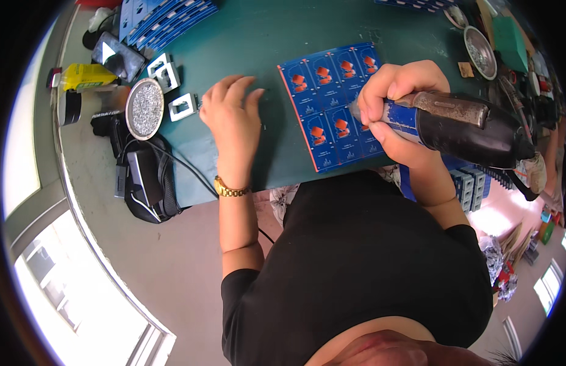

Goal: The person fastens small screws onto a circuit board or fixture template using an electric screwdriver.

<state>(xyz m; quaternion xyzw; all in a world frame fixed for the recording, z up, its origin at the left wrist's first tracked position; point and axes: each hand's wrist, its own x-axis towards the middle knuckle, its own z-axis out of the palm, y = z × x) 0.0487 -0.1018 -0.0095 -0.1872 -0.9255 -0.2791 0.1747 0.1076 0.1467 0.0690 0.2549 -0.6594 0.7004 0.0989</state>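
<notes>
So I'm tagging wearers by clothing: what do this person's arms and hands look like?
Both hands are bare, no gloves. The left hand has a gold-coloured link watch on the wrist. Both forearms are bare; the short sleeves of a black top end near the elbows. The right hand shows no ring or band that I can make out.

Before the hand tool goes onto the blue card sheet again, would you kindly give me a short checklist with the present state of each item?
1. Right hand grips the black hand tool: ok.
2. Tool tip over the blue card sheet: ok.
3. Left hand clear of the tip, flat on the green table: ok.
4. Sheet lies flat on the table: ok.
5. Tool switched on: cannot tell.
6. Round metal dish within the left hand's reach: ok.
</notes>
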